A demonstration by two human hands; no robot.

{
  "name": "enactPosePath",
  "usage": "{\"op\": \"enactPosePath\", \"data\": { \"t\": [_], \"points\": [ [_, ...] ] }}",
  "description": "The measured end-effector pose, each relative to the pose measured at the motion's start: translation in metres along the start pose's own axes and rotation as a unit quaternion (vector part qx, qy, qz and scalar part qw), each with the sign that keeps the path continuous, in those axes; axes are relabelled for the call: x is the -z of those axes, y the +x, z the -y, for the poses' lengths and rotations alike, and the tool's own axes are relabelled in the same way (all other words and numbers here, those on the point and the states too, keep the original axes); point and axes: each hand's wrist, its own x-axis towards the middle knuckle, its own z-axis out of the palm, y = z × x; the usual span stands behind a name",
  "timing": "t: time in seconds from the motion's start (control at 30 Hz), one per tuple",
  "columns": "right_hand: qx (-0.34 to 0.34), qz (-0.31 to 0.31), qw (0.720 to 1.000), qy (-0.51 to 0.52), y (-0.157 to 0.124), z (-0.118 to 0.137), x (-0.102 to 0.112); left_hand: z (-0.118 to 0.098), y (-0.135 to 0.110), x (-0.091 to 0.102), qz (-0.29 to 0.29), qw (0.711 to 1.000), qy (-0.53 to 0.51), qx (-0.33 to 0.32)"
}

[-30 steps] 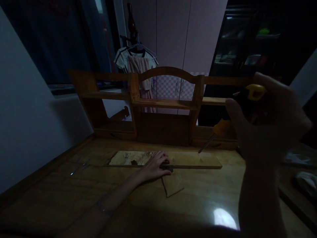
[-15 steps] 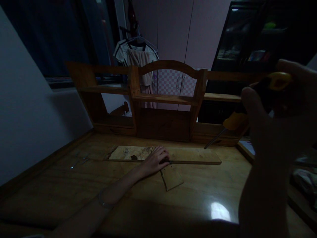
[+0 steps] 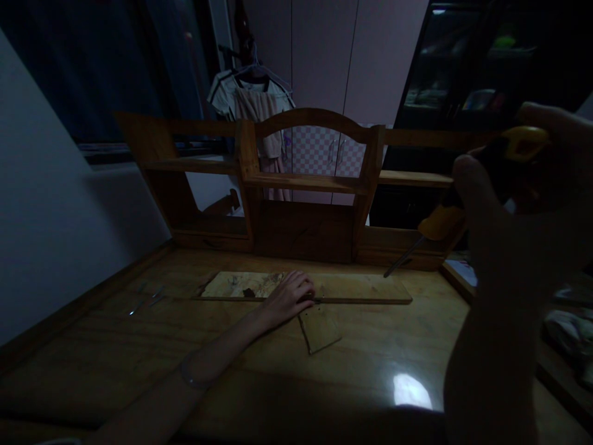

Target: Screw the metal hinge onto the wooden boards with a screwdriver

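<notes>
Two hands at work, dim room, glossy wooden bench point(image 3: 139, 346). Left hand point(image 3: 290, 296) lies palm-down near the far edge of the bench, fingers curled over a small dark part on the near edge of a long flat wooden board point(image 3: 361, 289); whether it pinches that part or only presses it I cannot tell. A small tilted square of light wood point(image 3: 322, 327) touches the board just beside the fingers.

Right hand point(image 3: 523, 204) is raised near the camera at the right side, clenched round the black-and-yellow handle of a screwdriver point(image 3: 442, 224). Its thin metal shaft slants down-left; the tip hangs above the right end of the board, apart from it.

Thin metal pieces point(image 3: 148, 300), too small to name, lie toward the bench's far left corner. A wooden shelf unit point(image 3: 306, 185) stands along the far edge.

Risks, as judged: poor light and the raised arm blocking the view could send the tip off its mark; a slip would gouge the board or reach the left fingers. The loose square could shift under pressure.
</notes>
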Motion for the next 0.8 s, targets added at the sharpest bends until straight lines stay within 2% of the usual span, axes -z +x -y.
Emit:
{"op": "enactPosePath", "data": {
  "t": [0.17,0.27,0.5,0.8],
  "points": [
    [-0.005,-0.005,1.000,0.027,-0.001,-0.001,-0.001,-0.006,0.003,0.002,-0.005,0.992,0.109,-0.062],
    [-0.008,0.002,1.000,0.020,-0.001,-0.002,-0.001,-0.011,0.005,0.000,-0.004,0.988,0.133,-0.081],
    [-0.010,-0.007,1.000,0.023,0.000,-0.002,-0.002,-0.015,0.005,-0.002,-0.001,0.997,0.057,-0.045],
    [-0.004,0.005,1.000,0.017,0.000,-0.002,0.000,-0.012,0.005,0.001,-0.012,0.997,0.011,-0.071]
  ]
}}
